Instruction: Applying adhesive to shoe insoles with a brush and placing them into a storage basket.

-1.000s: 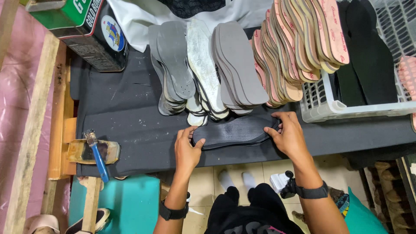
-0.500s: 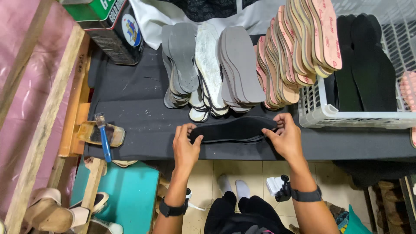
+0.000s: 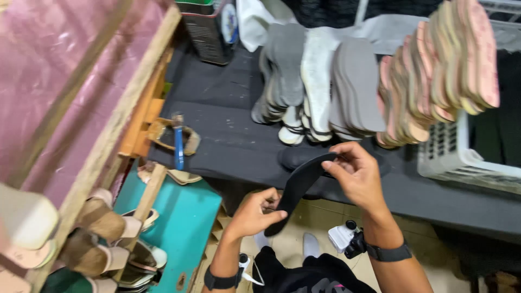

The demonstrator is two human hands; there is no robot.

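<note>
Sole (image 3: pixel 297 187) is off the bench (image 3: pixel 228 141) now, where it lay flat a second ago; the view has swung left too. Left hand (image 3: pixel 255 212) pinches the lower end, fingers curled tight round it. Right hand (image 3: pixel 353 171) grips the upper end between thumb and fingertips. The sole hangs tilted in the air over the bench edge, lower end toward the lap. A second dark sole seems to lie on the bench behind it, partly hidden. Grey soles (image 3: pixel 320 87) and pink soles (image 3: pixel 439 70) are stacked behind, the latter beside a basket (image 3: pixel 461 157). Step looks like lift-off or inspection. Next move likely needs both grips held firm.
</note>
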